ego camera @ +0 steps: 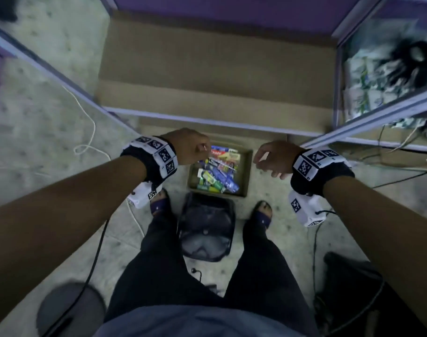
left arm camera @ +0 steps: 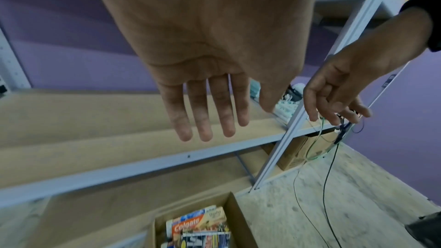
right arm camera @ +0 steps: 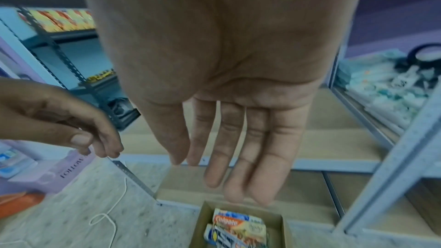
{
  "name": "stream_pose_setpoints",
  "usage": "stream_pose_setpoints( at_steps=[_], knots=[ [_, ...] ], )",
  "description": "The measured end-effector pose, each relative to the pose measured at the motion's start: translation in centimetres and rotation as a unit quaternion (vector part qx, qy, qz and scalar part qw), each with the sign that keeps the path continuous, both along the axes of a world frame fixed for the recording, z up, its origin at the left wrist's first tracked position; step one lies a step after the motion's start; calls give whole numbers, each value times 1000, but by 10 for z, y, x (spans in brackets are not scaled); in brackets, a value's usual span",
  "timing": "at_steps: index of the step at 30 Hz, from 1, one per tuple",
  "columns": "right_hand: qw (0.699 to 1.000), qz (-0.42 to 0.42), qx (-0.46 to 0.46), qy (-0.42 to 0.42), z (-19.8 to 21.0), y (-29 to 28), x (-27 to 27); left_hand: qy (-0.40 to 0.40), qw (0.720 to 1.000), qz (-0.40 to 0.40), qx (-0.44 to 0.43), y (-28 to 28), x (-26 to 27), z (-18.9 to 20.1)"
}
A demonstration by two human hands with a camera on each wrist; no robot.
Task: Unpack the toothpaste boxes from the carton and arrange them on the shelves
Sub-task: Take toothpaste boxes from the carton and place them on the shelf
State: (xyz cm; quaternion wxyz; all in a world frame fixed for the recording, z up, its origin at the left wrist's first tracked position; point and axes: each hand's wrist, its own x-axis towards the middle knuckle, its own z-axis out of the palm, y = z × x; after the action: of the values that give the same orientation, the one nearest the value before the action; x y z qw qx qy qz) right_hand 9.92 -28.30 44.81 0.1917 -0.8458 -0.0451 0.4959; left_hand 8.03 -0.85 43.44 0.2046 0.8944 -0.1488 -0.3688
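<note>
An open brown carton stands on the floor below the shelf, in front of my feet. It holds several toothpaste boxes in red, blue and green, lying jumbled. A red Colgate box lies on top. My left hand hangs above the carton's left far corner and holds nothing, its fingers straight and pointing down. My right hand hangs just right of the carton, also holding nothing, fingers relaxed. The wooden shelf in front of me is bare.
A black bag lies on the floor between my feet, right behind the carton. A round stool stands at lower left. The right shelf bay holds clutter and cables. A white cord runs across the floor on the left.
</note>
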Motion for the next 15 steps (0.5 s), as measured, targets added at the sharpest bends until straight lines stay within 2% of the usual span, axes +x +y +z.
stream_pose_setpoints(
  at_steps=[3, 7, 12, 15],
  knots=[
    [999, -36, -4, 35, -44, -3, -9, 31, 999, 16, 7, -3, -5, -37],
    [992, -118, -5, 41, -103, -6, -20, 62, 995, 61, 38, -5, -10, -91],
    [954, -296, 22, 48, -171, -2, -29, 74, 983, 156, 57, -8, -12, -166],
    [939, -339, 29, 58, -212, 3, -26, 80, 977, 181, 78, -11, -11, -214]
  ],
)
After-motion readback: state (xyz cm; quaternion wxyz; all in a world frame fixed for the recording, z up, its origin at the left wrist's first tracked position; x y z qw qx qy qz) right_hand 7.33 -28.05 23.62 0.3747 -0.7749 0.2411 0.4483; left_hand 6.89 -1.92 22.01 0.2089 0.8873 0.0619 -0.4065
